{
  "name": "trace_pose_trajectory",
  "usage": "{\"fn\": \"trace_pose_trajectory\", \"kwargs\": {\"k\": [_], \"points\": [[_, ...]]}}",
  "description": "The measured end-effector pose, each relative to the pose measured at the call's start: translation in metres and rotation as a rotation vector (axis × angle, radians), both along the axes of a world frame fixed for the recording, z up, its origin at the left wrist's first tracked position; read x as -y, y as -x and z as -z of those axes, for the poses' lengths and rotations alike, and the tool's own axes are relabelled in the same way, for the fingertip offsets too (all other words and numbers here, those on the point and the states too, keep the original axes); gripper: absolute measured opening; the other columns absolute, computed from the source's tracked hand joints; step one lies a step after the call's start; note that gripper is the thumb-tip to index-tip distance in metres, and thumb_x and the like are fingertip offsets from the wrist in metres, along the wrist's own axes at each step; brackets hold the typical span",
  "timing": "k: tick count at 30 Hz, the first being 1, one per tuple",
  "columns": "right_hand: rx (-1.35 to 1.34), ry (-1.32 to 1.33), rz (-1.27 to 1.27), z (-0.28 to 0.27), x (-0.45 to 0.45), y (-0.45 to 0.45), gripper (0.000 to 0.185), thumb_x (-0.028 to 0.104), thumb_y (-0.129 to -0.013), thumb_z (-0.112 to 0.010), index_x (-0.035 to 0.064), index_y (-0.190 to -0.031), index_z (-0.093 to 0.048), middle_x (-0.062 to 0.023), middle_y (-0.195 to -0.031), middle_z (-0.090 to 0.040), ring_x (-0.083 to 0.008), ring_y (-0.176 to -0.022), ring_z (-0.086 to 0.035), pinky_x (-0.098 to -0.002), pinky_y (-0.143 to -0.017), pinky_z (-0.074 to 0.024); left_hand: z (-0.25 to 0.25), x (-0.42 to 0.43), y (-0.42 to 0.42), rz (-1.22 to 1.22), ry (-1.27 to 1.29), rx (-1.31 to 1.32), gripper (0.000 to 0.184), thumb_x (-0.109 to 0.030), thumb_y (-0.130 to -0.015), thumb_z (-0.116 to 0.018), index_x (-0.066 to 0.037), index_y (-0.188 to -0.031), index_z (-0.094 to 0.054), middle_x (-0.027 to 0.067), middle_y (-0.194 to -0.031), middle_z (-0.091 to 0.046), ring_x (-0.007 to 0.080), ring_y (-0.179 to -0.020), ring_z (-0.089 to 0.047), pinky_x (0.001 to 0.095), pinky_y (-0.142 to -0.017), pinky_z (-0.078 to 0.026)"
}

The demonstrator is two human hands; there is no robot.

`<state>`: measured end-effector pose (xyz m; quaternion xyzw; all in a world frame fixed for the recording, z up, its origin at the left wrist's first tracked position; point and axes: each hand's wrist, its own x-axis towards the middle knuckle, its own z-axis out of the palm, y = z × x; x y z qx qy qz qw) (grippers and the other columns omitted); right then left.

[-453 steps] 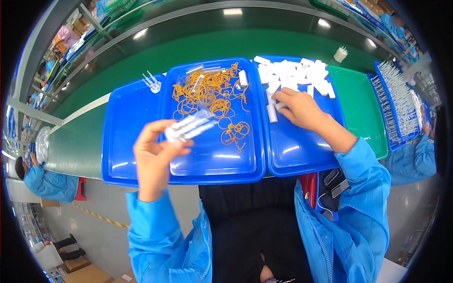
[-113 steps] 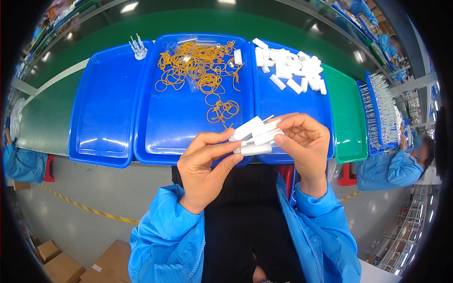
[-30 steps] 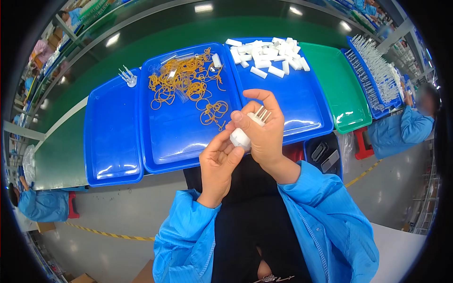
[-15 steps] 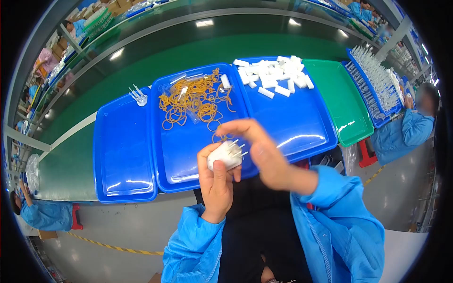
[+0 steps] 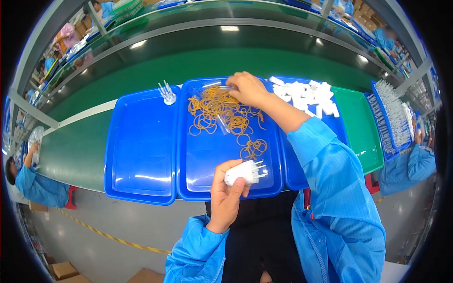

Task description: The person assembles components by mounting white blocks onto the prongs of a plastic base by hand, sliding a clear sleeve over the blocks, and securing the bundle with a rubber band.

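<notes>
My left hand (image 5: 227,193) is closed round a white plastic piece with several prongs (image 5: 243,173), prongs pointing right, above the front of the middle blue tray (image 5: 203,181). At the back of that tray, my right hand (image 5: 247,88) reaches down with its fingers bent together over clear plastic tubes (image 5: 230,88) and tan rubber bands (image 5: 212,106). What its fingertips touch is partly hidden. A loose group of rubber bands (image 5: 253,148) lies just behind the white piece.
Left stands a blue tray (image 5: 139,151), with a white pronged part (image 5: 168,94) at its back corner. White blocks (image 5: 306,96) fill the back of the right blue tray. Further right are a green tray (image 5: 361,127) and a rack of clear parts (image 5: 391,111). Co-workers sit at both sides.
My right hand has moved from beside the white pronged piece to the back of the middle tray. The left hand keeps its hold. The view has shifted, and rubber bands lie apart near the front.
</notes>
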<state>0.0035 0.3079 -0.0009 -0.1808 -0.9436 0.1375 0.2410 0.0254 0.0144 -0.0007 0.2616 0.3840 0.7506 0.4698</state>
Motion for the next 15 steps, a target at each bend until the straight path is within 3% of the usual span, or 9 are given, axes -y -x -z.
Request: {"fn": "trace_pose_trajectory", "kwargs": {"k": [2, 3, 4, 6, 7, 9, 15], "points": [[0.16, -0.039, 0.073, 0.011, 0.003, 0.002, 0.016, 0.008, -0.075, -0.062, 0.0051, -0.091, -0.065, -0.013, -0.091, -0.062, -0.0325, -0.095, -0.057, -0.0412, -0.085, -0.0472, -0.004, 0.004, 0.005, -0.044, 0.008, 0.006, 0.033, -0.013, -0.093, -0.056, -0.004, -0.123, -0.045, 0.0095, -0.106, -0.057, 0.0124, -0.08, -0.054, 0.0244, -0.063, -0.044], [0.243, 0.079, 0.1, -0.013, 0.015, -0.003, 0.016, 0.007, -0.075, -0.064, 0.0055, -0.091, -0.066, -0.0127, -0.096, -0.064, -0.0263, -0.101, -0.058, -0.0364, -0.088, -0.0474, -0.005, 0.005, 0.007, -0.075, 0.008, 0.013, 0.033, -0.008, -0.091, -0.058, -0.003, -0.122, -0.048, 0.0094, -0.105, -0.056, 0.0128, -0.079, -0.054, 0.0246, -0.065, -0.046], [0.251, 0.08, 0.088, -0.017, 0.014, -0.009, 0.016, 0.007, -0.075, -0.064, 0.0055, -0.091, -0.066, -0.0127, -0.096, -0.064, -0.0263, -0.101, -0.058, -0.0364, -0.088, -0.0474, -0.005, 0.006, 0.009, -0.087, 0.012, 0.021, 0.033, -0.008, -0.091, -0.058, -0.003, -0.122, -0.048, 0.0094, -0.105, -0.056, 0.0128, -0.079, -0.054, 0.0246, -0.065, -0.046], [-0.014, 0.772, -0.056, -0.022, 0.012, -0.027, 0.02, 0.007, -0.077, -0.067, 0.0049, -0.097, -0.066, -0.0113, -0.108, -0.064, -0.02, -0.107, -0.059, -0.0329, -0.092, -0.0465, -0.005, 0.01, 0.016, -0.13, 0.015, -0.045, 0.034, -0.005, -0.089, -0.06, -0.001, -0.12, -0.05, 0.0097, -0.114, -0.05, 0.0155, -0.084, -0.056, 0.0267, -0.067, -0.049], [-0.006, 0.771, -0.05, -0.03, 0.017, -0.038, 0.02, 0.007, -0.077, -0.067, 0.0049, -0.097, -0.066, -0.0113, -0.108, -0.064, -0.02, -0.107, -0.059, -0.0329, -0.092, -0.0465, -0.004, 0.01, 0.019, -0.127, 0.008, -0.03, 0.035, -0.002, -0.086, -0.062, -0.001, -0.119, -0.052, 0.0096, -0.12, -0.044, 0.0176, -0.089, -0.057, 0.0275, -0.068, -0.051], [-0.132, 1.04, -0.107, -0.056, 0.044, -0.067, 0.026, 0.007, -0.08, -0.068, 0.0033, -0.106, -0.064, -0.0096, -0.116, -0.062, -0.0178, -0.108, -0.059, -0.0325, -0.093, -0.0458, -0.008, 0.007, 0.02, -0.135, -0.002, -0.061, 0.035, -0.001, -0.085, -0.063, -0.001, -0.119, -0.052, 0.0098, -0.119, -0.045, 0.018, -0.091, -0.057, 0.0272, -0.068, -0.051], [-0.245, 1.264, -0.175, -0.078, 0.085, -0.14, 0.035, 0.008, -0.083, -0.066, 0.0028, -0.117, -0.06, -0.0092, -0.115, -0.062, -0.0203, -0.105, -0.06, -0.0329, -0.092, -0.047, -0.016, -0.005, 0.014, -0.101, -0.05, -0.168, 0.038, 0.003, -0.082, -0.066, 0.0, -0.118, -0.054, 0.0124, -0.122, -0.045, 0.0207, -0.099, -0.058, 0.0272, -0.07, -0.055]]}}
